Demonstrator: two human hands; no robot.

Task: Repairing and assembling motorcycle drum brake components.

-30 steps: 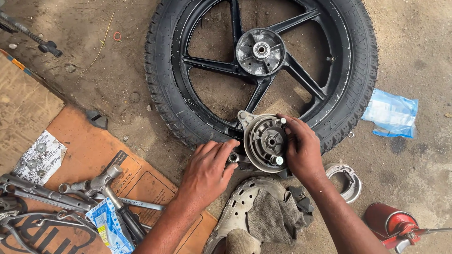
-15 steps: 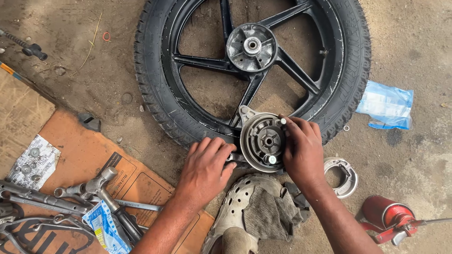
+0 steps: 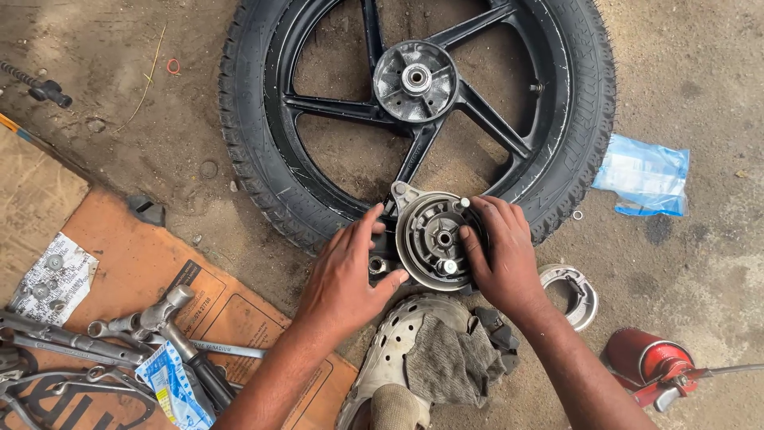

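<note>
Both hands were on a round metal brake plate point(image 3: 436, 239) that lay on the ground against the near side of a black motorcycle wheel point(image 3: 263, 143). The left hand point(image 3: 346, 275) lay flat with its fingers spread, the fingertips at the plate's left rim and the thumb pressed to its lower left edge. The right hand point(image 3: 501, 255) cupped the plate's right rim, fingers curled over the top of that rim and the thumb reaching in toward the small central hole. The plate faced up, showing two pale studs, one at the top right and one low near the centre. Whether either hand truly gripped or merely rested could not be told.

The wheel lay flat on the dirt ground point(image 3: 692, 87), its hub point(image 3: 415, 80) just beyond the plate. Just right of the right wrist a curved brake shoe point(image 3: 579, 293) sat on the ground, and farther right a red oil can point(image 3: 649, 360). A blue plastic packet point(image 3: 643, 175) lay beside the tyre on the right. Below the hands was a perforated grey sandal point(image 3: 398, 350) with a rag point(image 3: 450, 358) on it. To the left, a cardboard sheet point(image 3: 127, 263) carried a hammer point(image 3: 179, 330) and several spanners point(image 3: 64, 341).
</note>
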